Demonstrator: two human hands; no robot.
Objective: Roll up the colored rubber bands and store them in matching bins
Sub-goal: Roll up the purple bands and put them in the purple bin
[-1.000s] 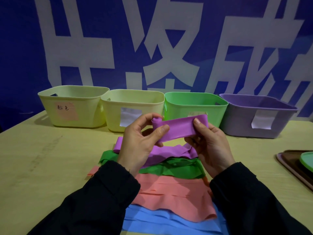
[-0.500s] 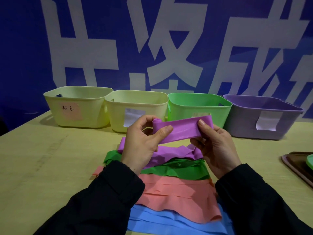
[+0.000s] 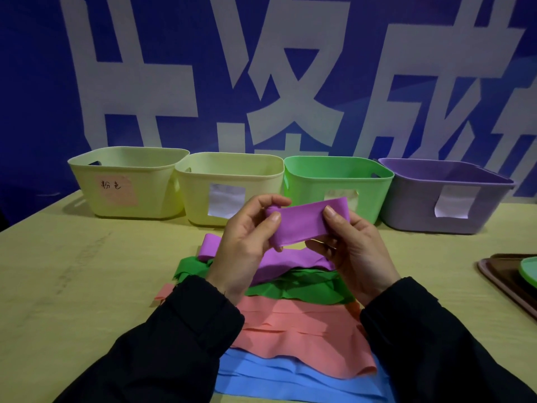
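A purple rubber band (image 3: 302, 223) is stretched in the air between my hands, above the table. My left hand (image 3: 247, 242) pinches its small rolled-up end between thumb and fingers. My right hand (image 3: 351, 245) pinches the flat part with the thumb on top; the band's tail drops behind that hand. Below lie more purple bands (image 3: 279, 263), green bands (image 3: 305, 286), pink bands (image 3: 296, 333) and blue bands (image 3: 290, 379) in overlapping piles. At the back stand two pale yellow bins (image 3: 128, 181) (image 3: 229, 187), a green bin (image 3: 337, 181) and a purple bin (image 3: 444, 196).
A brown tray (image 3: 499, 274) holding a green plate (image 3: 530, 271) sits at the table's right edge. The left yellow bin carries a pink handwritten label (image 3: 117, 190); the other bins carry white labels. A blue wall with large white characters (image 3: 290, 82) stands behind the bins.
The roll at the band's left end has grown slightly as my left hand's fingers turn it. Both hands stay at about the same place above the piles.
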